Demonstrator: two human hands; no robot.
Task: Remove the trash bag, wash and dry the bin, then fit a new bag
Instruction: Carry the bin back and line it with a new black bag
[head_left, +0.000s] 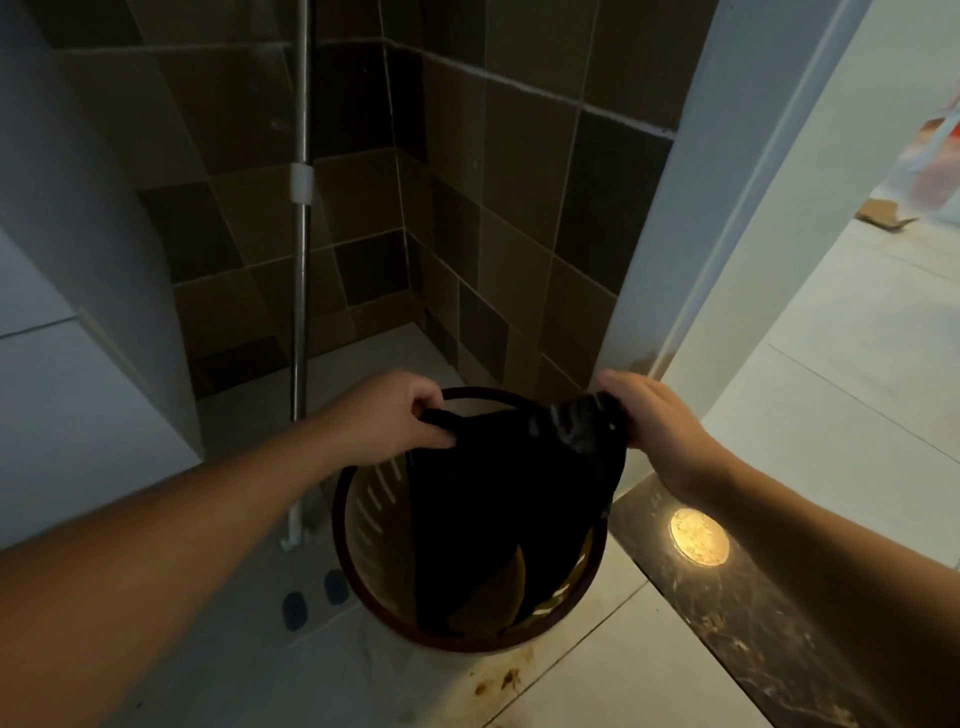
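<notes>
The bin (374, 525), round with a dark red rim and slotted pale walls, is standing on the floor (597, 670) at the doorway. A black trash bag (498, 499) is hanging inside it, its mouth lifted above the rim. The left hand (395, 415) is pinching one bag edge in a curled grip; the right hand (660, 421) is gripping the bunched opposite edge. Behind, a metal pole (300, 260) is leaning against the tiled wall (493, 208).
</notes>
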